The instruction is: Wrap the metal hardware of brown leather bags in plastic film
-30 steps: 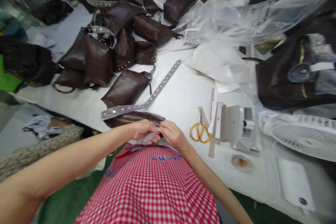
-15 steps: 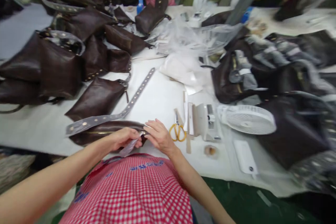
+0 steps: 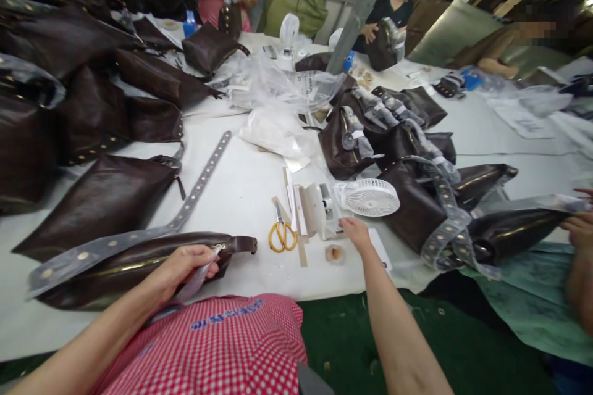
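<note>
A pale plastic strip [image 3: 197, 281] is pinched btwn thumb & fingers of the L hand [image 3: 192, 262], right at the zip end of a dark brown bag [image 3: 148, 248]. The bag is laid on its side along the near edge of the white table [image 3: 254, 191], L of the scissors [image 3: 282, 238], w/ its gold zip [image 3: 123, 267] turned up. Part of the bag is overlapped by a studded strap [image 3: 201, 182] in clear wrap, by which the far side of the table is pointed at.

The R hand [image 3: 356, 234] is held well apart from the L, fingertips by the near R corner of a white boxy device [image 3: 319, 210] – whether anything is gripped there can't be told. Just beyond that hand a white fan [image 3: 372, 197] is seen; a white slab [image 3: 380, 250] is partly hidden by the wrist. Nr the device, toward the table edge, a small clear packet w/ an amber bit [image 3: 334, 253] is set down.

More brown bags [image 3: 92, 194] are piled at L; wrapped ones [image 3: 412, 197] are heaped at R – one is touched by a co-worker's hand [image 3: 581, 231].
</note>
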Motion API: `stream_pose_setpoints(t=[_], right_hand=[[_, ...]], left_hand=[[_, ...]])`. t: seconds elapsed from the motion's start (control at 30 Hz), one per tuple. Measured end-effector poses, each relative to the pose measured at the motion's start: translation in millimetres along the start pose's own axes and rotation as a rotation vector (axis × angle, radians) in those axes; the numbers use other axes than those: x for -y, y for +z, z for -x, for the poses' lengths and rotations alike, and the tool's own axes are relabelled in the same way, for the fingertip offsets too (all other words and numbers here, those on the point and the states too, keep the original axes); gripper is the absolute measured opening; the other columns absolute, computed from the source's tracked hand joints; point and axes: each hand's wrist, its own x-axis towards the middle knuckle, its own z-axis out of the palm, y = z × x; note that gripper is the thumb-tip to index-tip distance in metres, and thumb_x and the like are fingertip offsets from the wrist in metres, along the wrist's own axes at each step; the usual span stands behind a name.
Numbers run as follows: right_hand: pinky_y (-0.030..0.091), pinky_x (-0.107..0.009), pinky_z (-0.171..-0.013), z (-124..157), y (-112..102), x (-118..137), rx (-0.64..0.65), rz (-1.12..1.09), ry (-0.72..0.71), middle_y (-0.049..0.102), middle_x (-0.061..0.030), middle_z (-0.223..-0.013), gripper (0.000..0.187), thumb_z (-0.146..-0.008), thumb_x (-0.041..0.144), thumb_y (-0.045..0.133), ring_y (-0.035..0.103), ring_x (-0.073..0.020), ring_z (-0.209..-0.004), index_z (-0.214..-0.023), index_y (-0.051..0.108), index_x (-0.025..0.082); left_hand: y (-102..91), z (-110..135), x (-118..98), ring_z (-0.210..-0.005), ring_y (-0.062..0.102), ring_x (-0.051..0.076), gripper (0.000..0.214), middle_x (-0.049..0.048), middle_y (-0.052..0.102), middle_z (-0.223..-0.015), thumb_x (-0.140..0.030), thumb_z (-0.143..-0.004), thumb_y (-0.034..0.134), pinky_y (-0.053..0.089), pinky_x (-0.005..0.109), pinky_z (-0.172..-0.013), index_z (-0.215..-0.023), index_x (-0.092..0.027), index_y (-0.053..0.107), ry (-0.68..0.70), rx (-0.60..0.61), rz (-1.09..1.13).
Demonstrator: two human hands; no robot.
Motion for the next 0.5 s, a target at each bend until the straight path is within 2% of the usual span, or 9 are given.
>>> stream_pose_setpoints(t=[0.17, 0.33, 0.4, 0.5], right_hand=[[0.050, -0.029, -0.068, -16, 1, 8, 0.182, 0.051, 0.085, 0.067, -0.0013, -0.080, 0.032, -0.090, 0.045, 0.057, 0.061, -0.0122, -0.067, -0.087, 0.064, 0.014], [0.044, -0.022, -0.052, -21, 1, 14, 0.336, 0.063, 0.152, 0.058, 0.0039, -0.064, 0.032, -0.093, 0.041, 0.056, 0.049, -0.0069, -0.049, -0.078, 0.060, 0.013], [0.038, -0.020, -0.047, -20, -2, 16, 0.353, 0.054, 0.152, 0.052, 0.0065, -0.056, 0.032, -0.091, 0.038, 0.057, 0.042, -0.0057, -0.043, -0.071, 0.058, 0.014], [0.028, -0.020, -0.041, -10, -10, 13, 0.310, 0.030, 0.125, 0.042, 0.0077, -0.047, 0.029, -0.086, 0.033, 0.057, 0.032, -0.0057, -0.039, -0.063, 0.055, 0.016]], left_hand=[[3.1, -1, 1, -0.059, 0.060, 0.015, 0.036, 0.0075, 0.068, -0.065, -0.044, -0.053, 0.080, 0.047, 0.023, -0.057, -0.065, -0.015, 0.064, 0.020, -0.003, 0.062], [5.1, -3, 4, -0.056, 0.059, 0.015, 0.033, 0.0071, 0.067, -0.063, -0.043, -0.054, 0.078, 0.045, 0.022, -0.052, -0.062, -0.015, 0.063, 0.043, -0.032, 0.070], [6.8, -1, 3, -0.055, 0.058, 0.014, 0.032, 0.0068, 0.066, -0.062, -0.042, -0.054, 0.078, 0.045, 0.022, -0.053, -0.060, -0.015, 0.062, 0.058, -0.035, 0.073], [10.1, 3, 0, -0.054, 0.057, 0.013, 0.031, 0.0056, 0.065, -0.060, -0.041, -0.053, 0.079, 0.044, 0.021, -0.054, -0.060, -0.016, 0.062, 0.073, -0.044, 0.092]])
